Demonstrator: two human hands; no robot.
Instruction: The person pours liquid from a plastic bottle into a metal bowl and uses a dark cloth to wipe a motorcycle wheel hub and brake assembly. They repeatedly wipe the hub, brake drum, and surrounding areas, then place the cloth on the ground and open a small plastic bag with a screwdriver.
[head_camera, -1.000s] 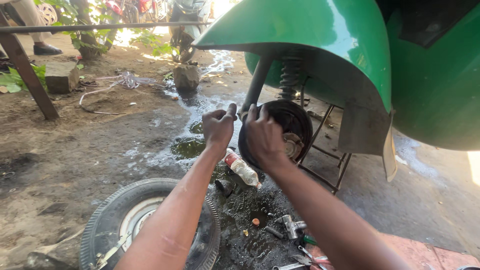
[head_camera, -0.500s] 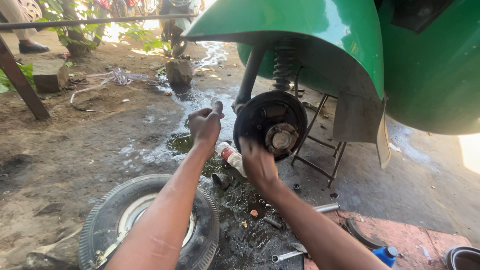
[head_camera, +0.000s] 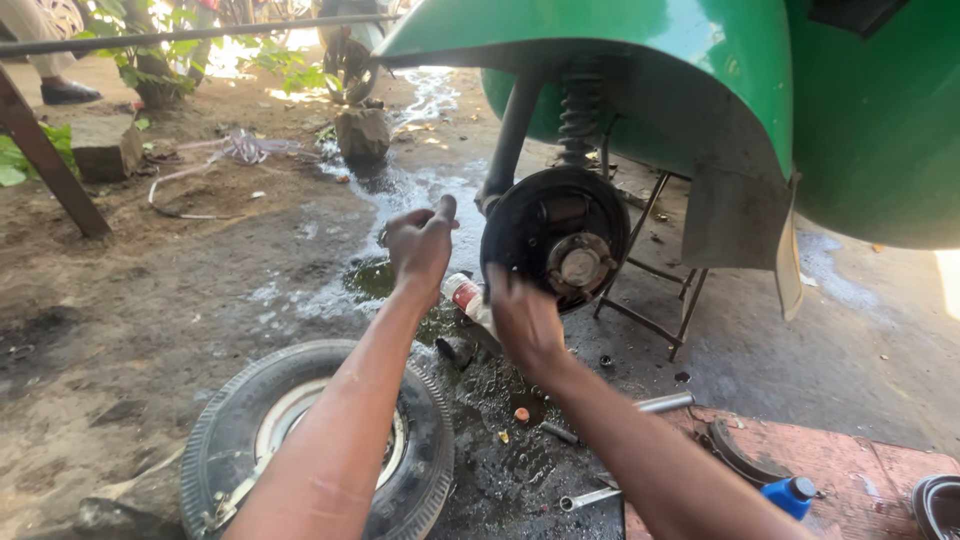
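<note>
Your right hand (head_camera: 522, 318) presses flat, fingers together, under the brake plate (head_camera: 556, 236); your left hand (head_camera: 418, 245) hovers beside it, loosely curled, empty. A slip risks scraped knuckles on its rim.

My right hand (head_camera: 522, 318) presses against the lower edge of the black brake plate (head_camera: 556, 237) under the green vehicle body (head_camera: 700, 70). My left hand (head_camera: 420, 243) hovers just beside it, fingers loosely curled. A removed tyre (head_camera: 310, 440) lies on the ground below my arm.

Black brake plate (head_camera: 557, 240) with bare hub, upright under green fender.
</note>
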